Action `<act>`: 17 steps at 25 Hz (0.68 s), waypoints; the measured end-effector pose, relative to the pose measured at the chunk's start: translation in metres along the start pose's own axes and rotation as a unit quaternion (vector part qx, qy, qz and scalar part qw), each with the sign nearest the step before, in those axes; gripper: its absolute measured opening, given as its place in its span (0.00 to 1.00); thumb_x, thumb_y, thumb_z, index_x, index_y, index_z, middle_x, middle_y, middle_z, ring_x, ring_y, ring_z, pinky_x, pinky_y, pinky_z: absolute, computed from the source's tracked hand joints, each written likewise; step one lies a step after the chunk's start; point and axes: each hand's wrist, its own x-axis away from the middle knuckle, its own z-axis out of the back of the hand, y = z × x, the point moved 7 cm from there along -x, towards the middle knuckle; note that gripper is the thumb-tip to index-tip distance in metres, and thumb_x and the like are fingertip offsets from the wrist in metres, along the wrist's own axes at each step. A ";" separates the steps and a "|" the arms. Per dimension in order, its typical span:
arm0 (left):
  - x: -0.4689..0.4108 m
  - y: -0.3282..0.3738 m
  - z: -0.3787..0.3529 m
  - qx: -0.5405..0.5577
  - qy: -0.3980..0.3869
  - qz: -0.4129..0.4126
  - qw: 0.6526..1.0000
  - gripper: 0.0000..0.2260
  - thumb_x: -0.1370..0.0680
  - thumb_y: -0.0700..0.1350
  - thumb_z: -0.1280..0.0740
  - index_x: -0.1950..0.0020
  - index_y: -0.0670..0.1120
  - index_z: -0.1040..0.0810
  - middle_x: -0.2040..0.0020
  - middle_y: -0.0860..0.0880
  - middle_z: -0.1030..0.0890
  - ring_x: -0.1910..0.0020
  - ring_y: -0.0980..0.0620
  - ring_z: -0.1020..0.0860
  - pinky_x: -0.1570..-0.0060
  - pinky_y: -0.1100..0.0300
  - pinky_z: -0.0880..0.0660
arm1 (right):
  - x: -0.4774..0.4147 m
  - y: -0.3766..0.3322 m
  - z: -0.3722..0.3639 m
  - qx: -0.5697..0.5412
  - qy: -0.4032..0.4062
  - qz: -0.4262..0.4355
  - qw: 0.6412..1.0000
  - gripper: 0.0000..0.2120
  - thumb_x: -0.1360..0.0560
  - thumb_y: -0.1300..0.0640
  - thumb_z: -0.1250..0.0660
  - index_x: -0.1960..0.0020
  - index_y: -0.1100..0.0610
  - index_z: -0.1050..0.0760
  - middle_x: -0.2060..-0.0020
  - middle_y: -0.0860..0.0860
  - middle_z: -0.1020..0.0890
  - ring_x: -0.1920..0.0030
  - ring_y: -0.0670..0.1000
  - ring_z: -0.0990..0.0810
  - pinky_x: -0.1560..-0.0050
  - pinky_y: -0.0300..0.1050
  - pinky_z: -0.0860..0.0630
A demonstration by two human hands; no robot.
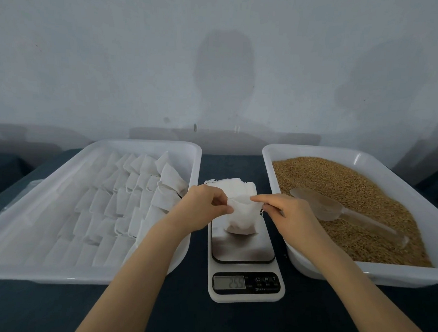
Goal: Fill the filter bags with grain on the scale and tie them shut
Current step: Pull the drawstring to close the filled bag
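A white filter bag (242, 218) with grain in its bottom stands on the steel plate of the kitchen scale (244, 252). My left hand (206, 208) pinches the bag's top edge on the left. My right hand (284, 208) pinches the top on the right side, where a thin string shows. The scale's display (229, 282) shows digits, roughly 25.5. Brown grain (337, 193) fills the white tray (396, 271) on the right, and a clear plastic scoop (321, 205) lies on the grain.
A white tray (57, 274) on the left holds several rows of filter bags (126, 197). A small stack of empty bags (232, 185) lies behind the scale. Everything sits on a dark blue cloth (231, 322), with a pale wall behind.
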 end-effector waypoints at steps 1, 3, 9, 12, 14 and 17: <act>0.000 0.000 0.000 0.001 0.000 -0.001 1.000 0.06 0.26 0.49 0.27 0.61 0.53 0.23 0.67 0.61 0.25 0.68 0.65 0.27 0.67 0.79 0.34 | 0.000 0.000 0.000 0.001 0.000 -0.001 1.000 0.16 0.23 0.66 0.37 0.42 0.50 0.20 0.54 0.49 0.17 0.56 0.37 0.23 0.52 0.23 0.32; 0.000 0.000 -0.001 0.004 -0.001 -0.004 1.000 0.06 0.26 0.48 0.27 0.61 0.53 0.22 0.66 0.61 0.24 0.68 0.64 0.27 0.66 0.78 0.33 | -0.001 0.001 0.000 0.003 0.001 -0.003 1.000 0.16 0.23 0.65 0.37 0.41 0.50 0.21 0.53 0.49 0.17 0.55 0.39 0.23 0.52 0.23 0.32; 0.000 0.001 -0.001 -0.001 -0.003 -0.008 1.000 0.06 0.26 0.48 0.27 0.61 0.54 0.23 0.67 0.62 0.24 0.68 0.67 0.26 0.66 0.80 0.34 | 0.000 -0.002 0.000 0.003 0.004 0.012 1.000 0.16 0.24 0.65 0.36 0.41 0.49 0.21 0.53 0.48 0.17 0.56 0.36 0.24 0.52 0.23 0.33; 0.001 0.001 -0.002 -0.006 -0.006 -0.006 1.000 0.06 0.26 0.49 0.27 0.60 0.54 0.23 0.66 0.62 0.24 0.66 0.65 0.26 0.66 0.79 0.34 | -0.001 0.000 0.000 -0.005 0.008 0.005 1.000 0.20 0.24 0.64 0.36 0.37 0.46 0.25 0.54 0.48 0.18 0.55 0.38 0.23 0.52 0.24 0.31; 0.001 0.001 -0.002 -0.002 -0.010 -0.004 1.000 0.07 0.27 0.49 0.27 0.61 0.56 0.24 0.65 0.62 0.24 0.65 0.65 0.26 0.66 0.79 0.33 | -0.001 0.002 -0.001 -0.008 -0.003 -0.005 1.000 0.23 0.24 0.63 0.35 0.33 0.44 0.29 0.54 0.46 0.18 0.52 0.41 0.22 0.48 0.29 0.29; 0.000 -0.001 -0.003 -0.002 -0.011 -0.006 1.000 0.07 0.27 0.49 0.27 0.60 0.56 0.24 0.65 0.62 0.24 0.65 0.66 0.26 0.65 0.79 0.33 | -0.003 0.006 -0.005 -0.004 -0.019 -0.023 1.000 0.25 0.24 0.59 0.34 0.31 0.43 0.32 0.53 0.44 0.19 0.51 0.40 0.22 0.47 0.31 0.30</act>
